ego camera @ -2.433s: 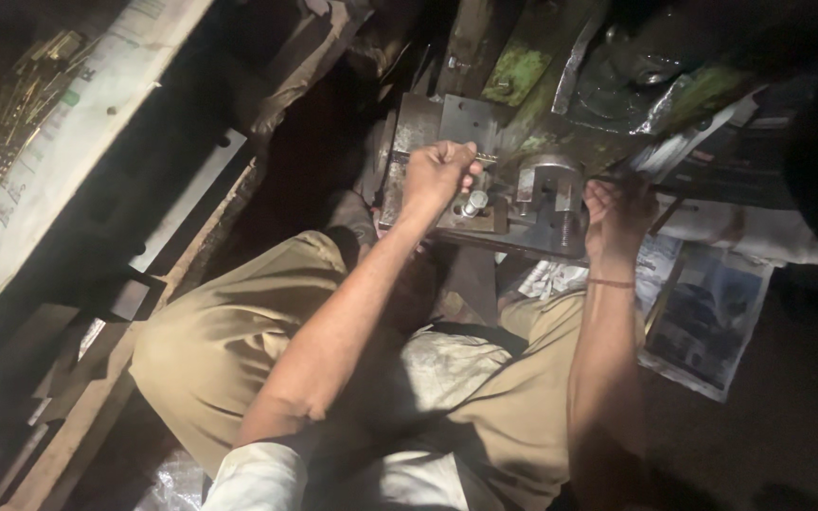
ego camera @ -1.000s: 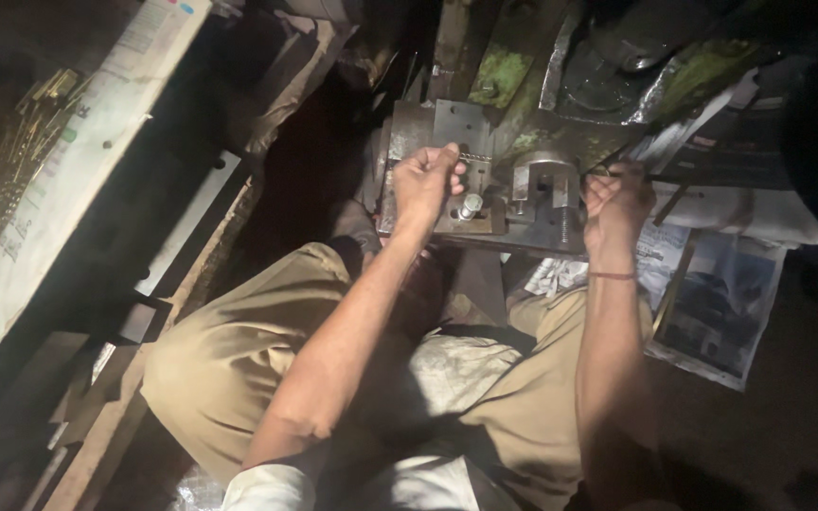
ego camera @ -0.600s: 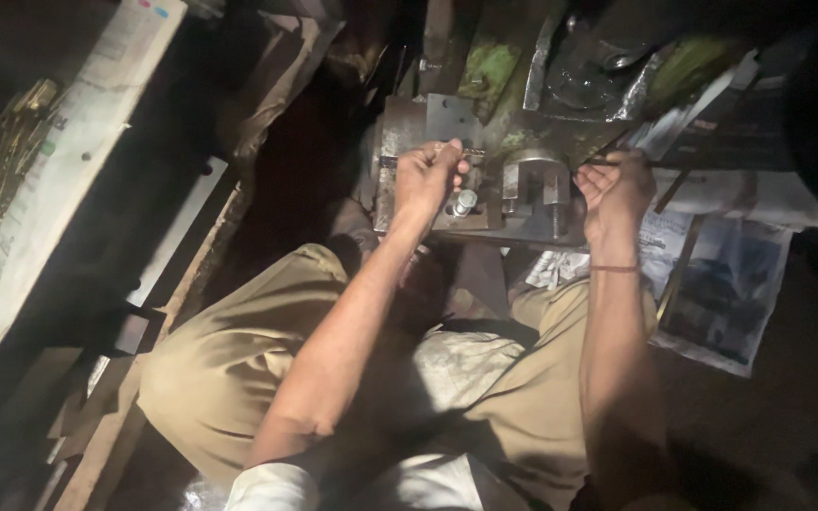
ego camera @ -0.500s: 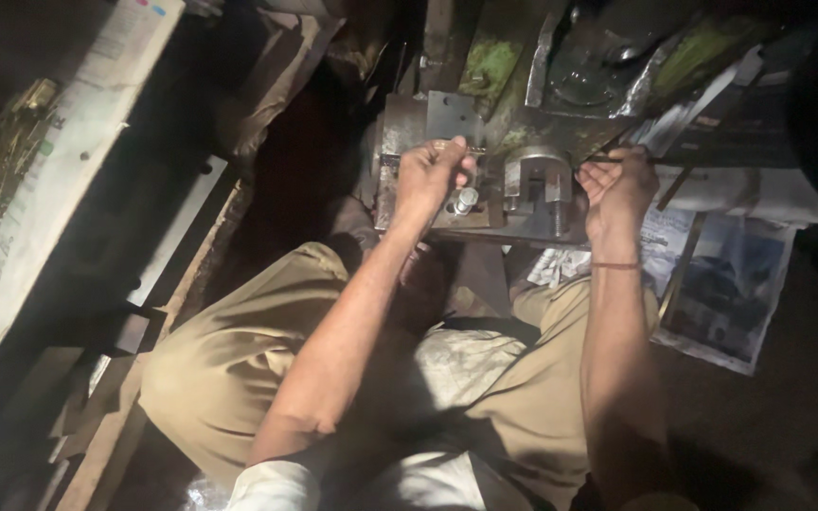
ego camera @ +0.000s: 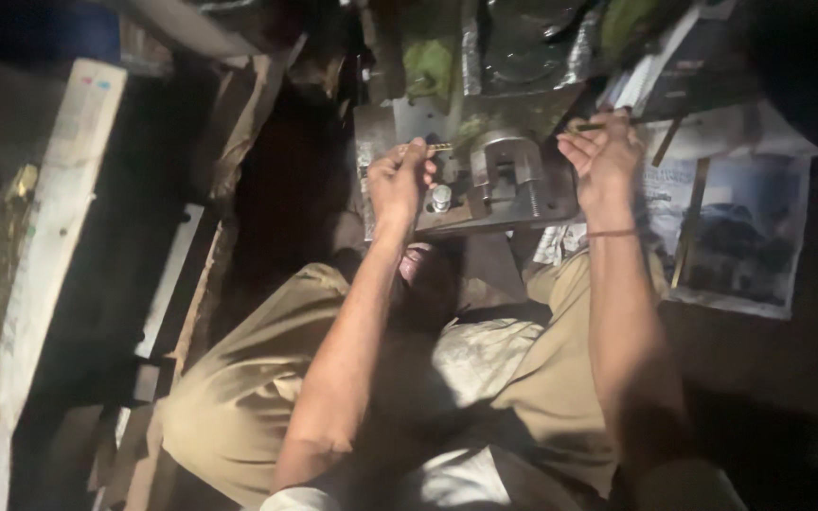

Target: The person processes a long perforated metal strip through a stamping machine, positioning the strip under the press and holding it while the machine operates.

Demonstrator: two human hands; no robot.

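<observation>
Fingers of the left hand (ego camera: 400,180) curl narrowly around a thin brass-coloured strip (ego camera: 433,148), at the left side of a grey metal press block (ego camera: 504,180) that sits on a plate just beyond the person's knees. The right hand (ego camera: 603,161) pinches a thin dark rod (ego camera: 608,123) beside the block's right edge. Far left, a long pale board (ego camera: 49,255) with small coloured marks leans along a dark gap. Right of the hands, printed paper sheets (ego camera: 731,227) lie on the dim floor; the room is very dark.
</observation>
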